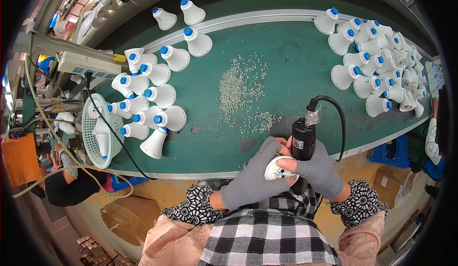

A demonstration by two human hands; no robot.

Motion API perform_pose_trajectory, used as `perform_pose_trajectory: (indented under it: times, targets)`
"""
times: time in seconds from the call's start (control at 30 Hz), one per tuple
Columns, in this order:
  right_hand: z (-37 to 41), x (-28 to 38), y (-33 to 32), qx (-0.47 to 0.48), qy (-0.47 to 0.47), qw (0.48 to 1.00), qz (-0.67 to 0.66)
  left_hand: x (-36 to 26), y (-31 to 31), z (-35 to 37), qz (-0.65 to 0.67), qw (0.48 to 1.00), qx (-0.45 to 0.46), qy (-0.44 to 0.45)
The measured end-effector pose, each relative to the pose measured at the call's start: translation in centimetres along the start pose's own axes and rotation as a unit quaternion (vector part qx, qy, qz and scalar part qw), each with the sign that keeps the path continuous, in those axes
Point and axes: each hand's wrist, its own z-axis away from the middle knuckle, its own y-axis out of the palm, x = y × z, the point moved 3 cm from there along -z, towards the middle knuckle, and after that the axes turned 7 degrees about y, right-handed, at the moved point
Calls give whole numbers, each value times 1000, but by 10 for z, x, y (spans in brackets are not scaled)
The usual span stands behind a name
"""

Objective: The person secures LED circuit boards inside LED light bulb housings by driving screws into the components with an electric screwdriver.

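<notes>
In front of my chest, my left hand [250, 177] in a grey fingerless glove is closed around a white LED bulb housing [277, 170]. Its open end faces me and shows a round board with small dark and yellowish spots. My right hand [320, 170], gloved the same way, grips a black electric screwdriver [302, 142] held upright, its cable leaving from the top. The thumb of that hand lies over the edge of the housing. Where the screwdriver's tip ends is hard to see. Beyond my hands, a pile of small screws [231, 91] is scattered on the green table [291, 84].
White bulb housings with blue caps stand at left [162, 95] and crowd the right side [369, 63]. A pale green basket [117, 122] sits at the left edge, near a power strip [88, 64] and a hanging black cable. Other people sit at both sides.
</notes>
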Motion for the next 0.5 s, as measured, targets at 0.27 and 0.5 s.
perform_pose_trajectory:
  times: [0.27, 0.5]
  targets:
    - [-2, 4, -7, 14, -23, 999, 18, 4, 9, -1, 23, 1000, -17, -3]
    - [-8, -7, -10, 38, -87, 995, -28, 4, -9, -4, 149, 986, -67, -17]
